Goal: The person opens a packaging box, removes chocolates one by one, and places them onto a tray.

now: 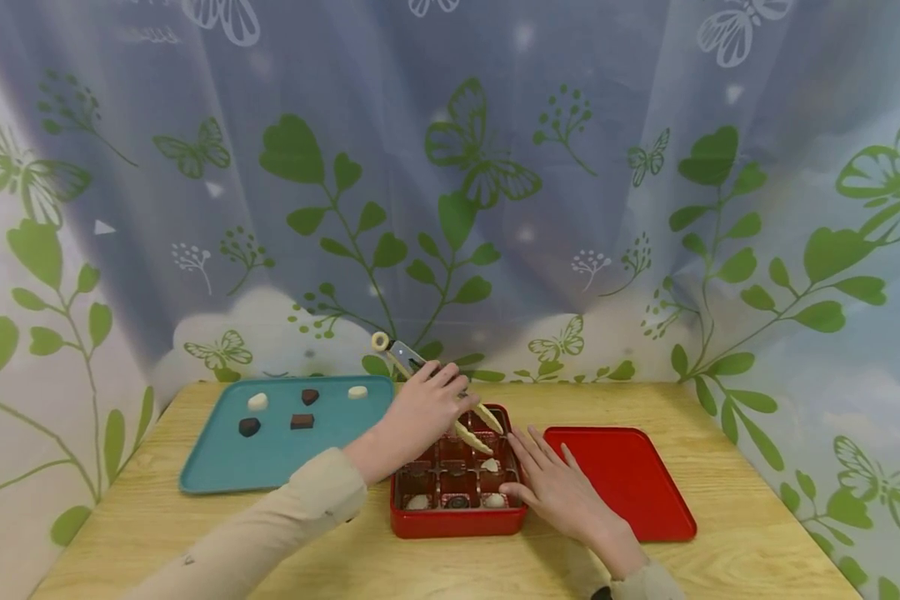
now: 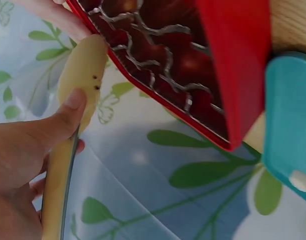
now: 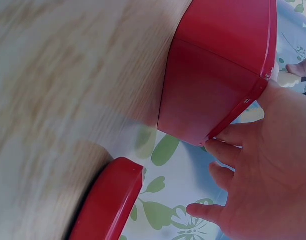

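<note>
My left hand (image 1: pixel 429 408) grips a pair of tongs (image 2: pixel 60 175) with cream-coloured tips and a metal handle. In the head view the tips spread apart over the right part of a red box (image 1: pixel 457 523), with nothing visible between them. Clear dividers split the box into compartments. Along its front row sit a white chocolate (image 1: pixel 417 502), a dark chocolate (image 1: pixel 457 502) and another pale one (image 1: pixel 494 500); a further white chocolate (image 1: pixel 490 465) lies just behind. My right hand (image 1: pixel 558 492) rests against the box's right rim, fingers extended; the right wrist view shows fingertips (image 3: pixel 220 150) at that rim.
Left of the box, a teal tray (image 1: pixel 217 467) carries several white and dark chocolates (image 1: pixel 302 422). A red lid (image 1: pixel 622 483) lies on the wooden table (image 1: pixel 750 517) to the right. A patterned curtain (image 1: pixel 570 250) hangs behind the table.
</note>
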Demonstrator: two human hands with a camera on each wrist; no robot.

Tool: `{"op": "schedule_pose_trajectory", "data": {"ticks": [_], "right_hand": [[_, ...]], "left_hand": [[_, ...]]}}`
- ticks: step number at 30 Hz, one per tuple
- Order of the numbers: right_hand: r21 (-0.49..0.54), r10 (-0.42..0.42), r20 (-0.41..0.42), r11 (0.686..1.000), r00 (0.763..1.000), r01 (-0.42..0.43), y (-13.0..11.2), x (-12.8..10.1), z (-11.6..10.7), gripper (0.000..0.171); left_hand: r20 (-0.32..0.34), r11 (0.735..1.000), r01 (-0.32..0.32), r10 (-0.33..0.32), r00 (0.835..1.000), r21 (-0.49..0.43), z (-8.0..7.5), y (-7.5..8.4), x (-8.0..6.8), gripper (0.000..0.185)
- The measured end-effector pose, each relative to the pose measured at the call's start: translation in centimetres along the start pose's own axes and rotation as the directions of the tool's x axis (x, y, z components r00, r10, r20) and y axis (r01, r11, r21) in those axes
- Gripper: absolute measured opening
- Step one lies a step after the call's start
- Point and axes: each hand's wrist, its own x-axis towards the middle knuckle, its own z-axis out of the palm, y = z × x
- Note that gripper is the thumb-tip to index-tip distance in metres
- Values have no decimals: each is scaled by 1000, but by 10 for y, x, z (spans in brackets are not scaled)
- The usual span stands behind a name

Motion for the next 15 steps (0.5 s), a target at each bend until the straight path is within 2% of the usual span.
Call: {"op": "schedule_pose_trajectory", "data": {"ticks": [3, 7, 15], "right_hand": [[0, -1, 3, 1000, 1000, 1, 0, 1, 0, 80], [-6, -2, 6, 1000, 1000, 2, 0, 1, -1, 81], [-9, -10, 5, 1000, 1000, 10, -1, 0, -1, 80]], "left_hand": [[88, 997, -65, 60, 994, 49, -2, 8, 10, 36], [201, 989, -125, 107, 974, 79, -5, 16, 21, 35], [320, 968, -214, 163, 933, 133, -6, 29, 35, 38]]}}
